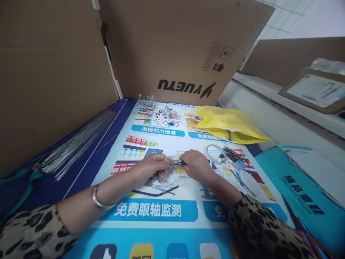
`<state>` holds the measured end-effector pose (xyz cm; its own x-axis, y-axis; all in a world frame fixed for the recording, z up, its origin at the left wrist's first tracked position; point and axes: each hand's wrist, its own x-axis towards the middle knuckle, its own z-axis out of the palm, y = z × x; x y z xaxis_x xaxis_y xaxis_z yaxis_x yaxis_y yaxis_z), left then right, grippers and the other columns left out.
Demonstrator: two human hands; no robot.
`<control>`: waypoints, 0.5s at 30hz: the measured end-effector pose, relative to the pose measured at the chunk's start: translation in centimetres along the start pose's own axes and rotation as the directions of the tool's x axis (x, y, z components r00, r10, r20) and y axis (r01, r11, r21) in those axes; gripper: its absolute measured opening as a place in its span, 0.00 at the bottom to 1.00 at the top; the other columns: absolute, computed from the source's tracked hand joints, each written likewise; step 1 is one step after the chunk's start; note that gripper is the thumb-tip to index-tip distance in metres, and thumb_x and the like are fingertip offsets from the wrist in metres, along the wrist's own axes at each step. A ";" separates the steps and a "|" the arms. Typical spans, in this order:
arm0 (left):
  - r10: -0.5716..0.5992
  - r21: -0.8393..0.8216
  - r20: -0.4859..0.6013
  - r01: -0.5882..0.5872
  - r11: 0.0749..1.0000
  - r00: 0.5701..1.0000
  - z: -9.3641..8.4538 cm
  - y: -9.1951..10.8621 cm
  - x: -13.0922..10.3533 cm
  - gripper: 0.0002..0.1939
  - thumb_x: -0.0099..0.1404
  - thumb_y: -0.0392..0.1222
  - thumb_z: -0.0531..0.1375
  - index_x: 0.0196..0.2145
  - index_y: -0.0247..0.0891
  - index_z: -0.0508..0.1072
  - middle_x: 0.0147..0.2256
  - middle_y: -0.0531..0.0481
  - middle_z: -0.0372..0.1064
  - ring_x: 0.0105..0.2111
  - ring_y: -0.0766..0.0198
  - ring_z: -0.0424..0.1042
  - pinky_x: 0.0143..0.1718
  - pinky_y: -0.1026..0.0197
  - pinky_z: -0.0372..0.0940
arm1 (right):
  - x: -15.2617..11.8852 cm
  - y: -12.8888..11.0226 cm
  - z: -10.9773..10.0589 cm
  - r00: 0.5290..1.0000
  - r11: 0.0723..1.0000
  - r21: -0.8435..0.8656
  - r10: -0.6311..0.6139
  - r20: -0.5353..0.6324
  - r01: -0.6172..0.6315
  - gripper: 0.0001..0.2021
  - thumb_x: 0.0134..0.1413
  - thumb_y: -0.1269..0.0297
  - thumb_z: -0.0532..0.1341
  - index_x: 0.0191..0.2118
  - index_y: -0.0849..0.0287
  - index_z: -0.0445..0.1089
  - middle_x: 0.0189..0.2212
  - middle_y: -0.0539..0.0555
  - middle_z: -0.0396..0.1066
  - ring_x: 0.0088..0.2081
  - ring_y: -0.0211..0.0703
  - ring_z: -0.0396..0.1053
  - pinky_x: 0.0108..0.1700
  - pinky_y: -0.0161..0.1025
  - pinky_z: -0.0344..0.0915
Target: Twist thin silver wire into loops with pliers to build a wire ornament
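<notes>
My left hand [157, 166] is closed in a pinch at the middle of the printed sheet, with thin wire [161, 184] coming out below its fingers. My right hand [198, 166] grips what look like small metal pliers [176, 162]. Their tips point left and meet the fingertips of my left hand; the handles are mostly hidden in my palm. Beneath my left hand lie several loose wires and a dark curved strip [161, 193]. Just right of my right hand is a roll of clear tape [216, 154].
Cardboard walls [172, 46] stand at the back and left. A bundle of silver wires [81, 142] lies at left beside teal handles [29, 185]. A yellow bag [229, 124], a teal box [304, 194] and coloured cords [234, 153] are to the right. Tangled wire pieces [171, 113] lie at the back.
</notes>
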<state>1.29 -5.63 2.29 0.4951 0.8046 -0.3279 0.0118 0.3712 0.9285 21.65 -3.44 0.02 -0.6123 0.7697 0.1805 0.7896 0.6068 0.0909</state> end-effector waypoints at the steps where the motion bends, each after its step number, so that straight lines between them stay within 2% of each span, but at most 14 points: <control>1: 0.013 0.023 -0.024 -0.012 1.000 1.000 0.0 -0.1 0.1 0.09 0.55 0.42 0.57 0.21 0.36 0.63 0.14 0.56 0.60 0.15 0.72 0.59 0.18 0.68 0.52 | 0.0 0.0 -0.1 0.999 0.999 0.002 0.033 0.003 -0.033 0.05 0.49 0.69 0.55 0.33 0.59 0.67 0.29 0.52 0.68 0.34 0.40 0.61 0.36 0.36 0.51; 5: 0.066 0.041 -0.121 -0.061 0.997 0.990 -0.1 -0.8 0.4 0.10 0.56 0.44 0.56 0.22 0.37 0.62 0.15 0.56 0.61 0.15 0.72 0.60 0.18 0.68 0.51 | -0.1 0.3 -0.1 0.980 0.980 0.023 0.198 0.010 -0.199 0.06 0.52 0.67 0.53 0.32 0.59 0.67 0.29 0.52 0.68 0.33 0.40 0.62 0.36 0.35 0.52; 8: 0.082 0.019 -0.198 -0.080 0.997 0.977 -0.1 -1.1 0.7 0.10 0.55 0.45 0.57 0.23 0.37 0.62 0.17 0.56 0.61 0.16 0.71 0.61 0.19 0.68 0.53 | -0.4 0.7 0.3 0.964 0.965 0.101 0.252 -0.087 -0.243 0.07 0.54 0.66 0.52 0.33 0.59 0.66 0.30 0.53 0.68 0.34 0.40 0.62 0.36 0.34 0.54; 10: 0.103 -0.006 -0.230 -0.108 0.994 0.968 -0.1 -1.2 0.7 0.10 0.56 0.45 0.56 0.23 0.37 0.61 0.17 0.56 0.60 0.17 0.71 0.62 0.20 0.67 0.55 | -0.6 0.9 0.5 0.955 0.970 0.157 0.215 -0.204 -0.185 0.08 0.55 0.66 0.51 0.33 0.60 0.66 0.30 0.53 0.67 0.35 0.40 0.62 0.38 0.34 0.54; 12: 0.134 -0.018 -0.238 -0.142 0.990 0.962 0.0 -1.1 0.7 0.10 0.56 0.44 0.56 0.23 0.36 0.61 0.17 0.56 0.60 0.17 0.71 0.62 0.21 0.67 0.57 | -0.8 0.8 0.4 0.952 0.984 0.149 0.135 -0.273 -0.097 0.08 0.54 0.67 0.51 0.31 0.61 0.66 0.28 0.53 0.66 0.34 0.40 0.61 0.38 0.35 0.54; 15: 0.149 0.003 -0.244 -0.153 0.988 0.958 0.2 -1.0 0.6 0.09 0.56 0.43 0.56 0.23 0.36 0.61 0.16 0.56 0.60 0.17 0.70 0.62 0.21 0.66 0.57 | -0.8 0.2 0.1 0.970 0.999 0.037 0.033 -0.239 -0.025 0.06 0.49 0.69 0.53 0.28 0.60 0.66 0.25 0.53 0.64 0.32 0.40 0.58 0.37 0.36 0.52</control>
<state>1.78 -5.58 1.19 0.2646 0.9393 -0.2184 -0.0613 0.2424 0.9682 22.31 -3.92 -0.18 -0.5588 0.7196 0.4122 0.8026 0.5944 0.0504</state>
